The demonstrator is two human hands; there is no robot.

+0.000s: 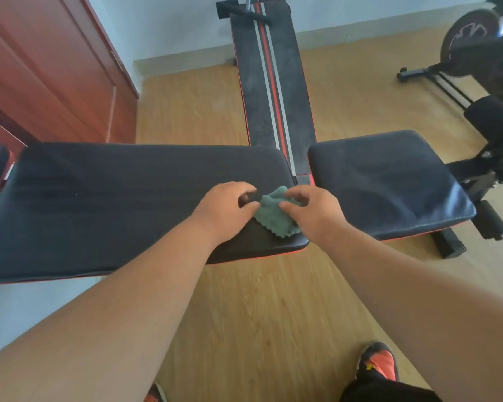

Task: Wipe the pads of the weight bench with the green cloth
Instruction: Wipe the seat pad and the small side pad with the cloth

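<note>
Floor: a pale wood-grain floor (273, 309) filled the lower middle of the frame and ran up both sides of the equipment.
Cabinet: a red-brown wooden cabinet (50, 71) took up the upper left.
Long pad: the long black pad (105, 204) of the weight bench stretched across the left and middle of the frame, with a red edge showing along its underside.
Seat pad: a shorter black seat pad (389, 184) lay right of centre, apart from the long pad by a narrow gap.
Striped board: a black board with red and grey stripes (270, 82) ran from the gap toward the top centre.
Exercise machine: a dark wheeled machine (476, 44) stood in the upper right, blurred.
Left hand: the left hand (227, 207) rested on the long pad near its right end, fingers curled, thumb and fingertips pinching the left edge of the cloth.
Right hand: the right hand (311, 210) pinched the cloth's right side, fingers bent.
Shoe: an orange and black shoe (379, 362) showed at the bottom right.
Green cloth: the crumpled green cloth (273, 219) lay on the right end of the long pad, between both hands.
</note>
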